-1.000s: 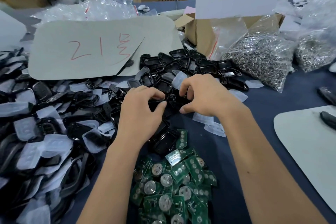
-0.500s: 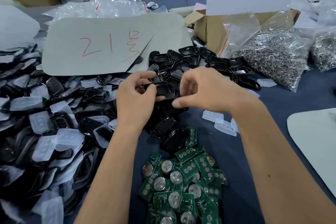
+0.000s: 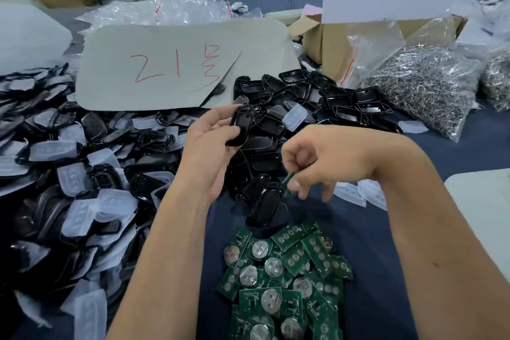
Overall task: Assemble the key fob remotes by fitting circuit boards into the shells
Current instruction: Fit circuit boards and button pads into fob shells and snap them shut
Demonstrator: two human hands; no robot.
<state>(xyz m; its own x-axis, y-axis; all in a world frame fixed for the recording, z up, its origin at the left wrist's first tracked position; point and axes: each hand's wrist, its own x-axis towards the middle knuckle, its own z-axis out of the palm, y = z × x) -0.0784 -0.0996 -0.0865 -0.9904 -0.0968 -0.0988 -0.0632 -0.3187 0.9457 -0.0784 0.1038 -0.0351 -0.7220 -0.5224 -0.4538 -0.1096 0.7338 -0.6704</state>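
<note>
Left of the green circuit board pile (image 3: pixel 284 279), glossy black shells and frosted pads (image 3: pixel 66 174) are heaped. Above the pile, an oblong black shell (image 3: pixel 240 125) is gripped by the left hand (image 3: pixel 209 152). A small green board (image 3: pixel 289 184), edge-on, is pinched by the right hand (image 3: pixel 325 163).

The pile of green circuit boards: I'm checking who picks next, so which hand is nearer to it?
Right. The right hand hangs just above the pile of green circuit boards, pinching one board. The left hand is higher and farther left, holding a black shell.
</note>
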